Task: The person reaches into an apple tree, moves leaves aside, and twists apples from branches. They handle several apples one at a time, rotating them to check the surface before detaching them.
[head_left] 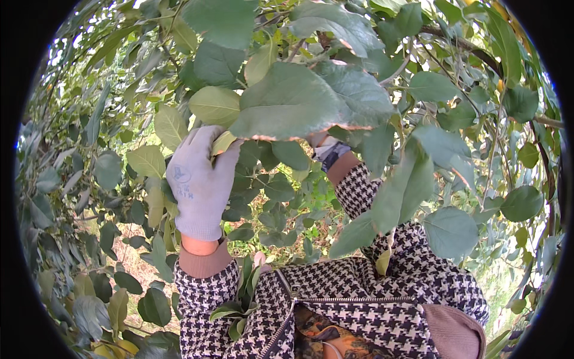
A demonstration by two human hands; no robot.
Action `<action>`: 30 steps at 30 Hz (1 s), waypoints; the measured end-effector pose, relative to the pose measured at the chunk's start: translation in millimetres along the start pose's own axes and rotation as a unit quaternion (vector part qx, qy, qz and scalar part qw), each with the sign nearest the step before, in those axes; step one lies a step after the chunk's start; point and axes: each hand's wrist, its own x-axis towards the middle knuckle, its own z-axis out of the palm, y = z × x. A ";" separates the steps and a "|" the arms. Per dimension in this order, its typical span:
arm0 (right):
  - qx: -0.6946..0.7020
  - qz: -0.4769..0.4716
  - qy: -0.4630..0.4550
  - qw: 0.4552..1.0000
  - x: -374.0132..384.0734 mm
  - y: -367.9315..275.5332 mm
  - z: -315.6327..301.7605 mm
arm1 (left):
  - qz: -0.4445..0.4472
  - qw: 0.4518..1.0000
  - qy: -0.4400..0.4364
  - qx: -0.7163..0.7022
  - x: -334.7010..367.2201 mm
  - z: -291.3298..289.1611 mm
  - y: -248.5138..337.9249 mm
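Note:
My left hand (202,176), in a pale grey knitted glove with a faint blue print, is raised among the branches at centre left. Its fingers curl inward, and a small yellow-green leaf (223,143) shows between thumb and forefinger. Large green leaves (290,102) hang just above and to the right of it, covering the fingertips in part. My right hand (320,142) reaches up behind these leaves; only a bit of it and a dark patterned band at the wrist (332,154) show. Its fingers are hidden, so what it touches cannot be seen.
Dense leafy branches surround both arms. A thicker branch (463,45) crosses at the upper right. Broad leaves (403,188) hang in front of my right forearm. A leafy sprig (242,299) lies against my houndstooth jacket (353,278). Grassy ground (134,239) shows through gaps below.

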 end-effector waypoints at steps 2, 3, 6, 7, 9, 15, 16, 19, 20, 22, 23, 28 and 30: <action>0.021 0.015 0.001 1.000 0.5 4.2 3.4 | -0.024 1.000 -0.006 -0.005 -1.2 -2.1 -0.6; 0.029 0.023 0.004 0.999 0.3 7.2 1.9 | -0.023 1.000 -0.012 -0.003 -0.5 -2.8 1.2; 0.063 0.047 0.004 0.997 -10.9 16.8 7.0 | -0.017 1.000 -0.017 0.000 0.7 -4.2 2.8; 0.074 0.056 0.002 0.996 -15.8 20.9 9.2 | -0.011 1.000 -0.013 -0.004 0.4 -3.3 1.4; 0.097 0.071 -0.008 0.993 -29.1 31.2 14.9 | -0.007 1.000 -0.007 -0.008 0.1 -2.5 -1.4; 0.156 0.112 -0.008 0.981 -59.1 54.2 26.8 | -0.030 0.999 -0.016 -0.013 -1.9 1.4 -10.7; 0.163 0.114 -0.007 0.980 -59.6 55.9 26.8 | -0.037 0.999 -0.018 -0.011 -3.0 1.5 -11.3; 0.181 0.117 -0.001 0.976 -57.9 56.5 29.8 | -0.044 0.999 -0.026 -0.007 -4.2 0.4 -15.3; 0.190 0.120 -0.002 0.974 -60.5 56.7 31.3 | -0.045 0.998 -0.032 -0.004 -5.5 0.5 -17.4; 0.201 0.125 0.001 0.971 -62.2 57.3 33.7 | -0.049 0.998 -0.032 -0.009 -6.8 2.1 -20.9; 0.208 0.127 -0.001 0.970 -62.1 57.8 36.2 | -0.052 0.998 -0.030 -0.011 -7.1 2.1 -21.4; 0.237 0.136 -0.003 0.962 -58.0 69.8 49.8 | -0.054 0.998 -0.022 -0.026 -4.2 -1.2 -19.9; 0.250 0.141 -0.008 0.958 -55.4 72.5 58.4 | -0.062 0.997 -0.020 -0.031 -3.5 -2.1 -14.0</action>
